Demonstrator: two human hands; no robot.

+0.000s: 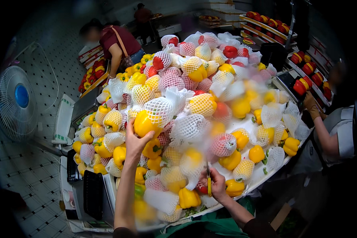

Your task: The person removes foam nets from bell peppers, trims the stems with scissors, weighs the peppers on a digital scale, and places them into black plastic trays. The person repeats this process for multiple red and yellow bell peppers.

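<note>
My left hand (138, 137) is closed around a yellow bell pepper (144, 123), holding it up over the heap. A white foam net (161, 111) covers the pepper's upper right side. Lower and to the right, my right hand (217, 184) grips a slim yellow-handled cutting tool (209, 185), its thin dark end pointing away from me; its exact kind is hard to make out. A red pepper (202, 187) lies beside that hand, and a yellow pepper (235, 187) sits just right of it. Blurred patches hide part of the heap between my hands.
Netted and bare peppers are heaped on a white-edged table (261, 180), with green stem bits (265, 170) lying there. A fan (16, 104) stands left. One co-worker (117, 47) bends at the far left; another's arm (325, 133) reaches toward packed trays (311, 75) at right. Black trays (93, 194) lie near left.
</note>
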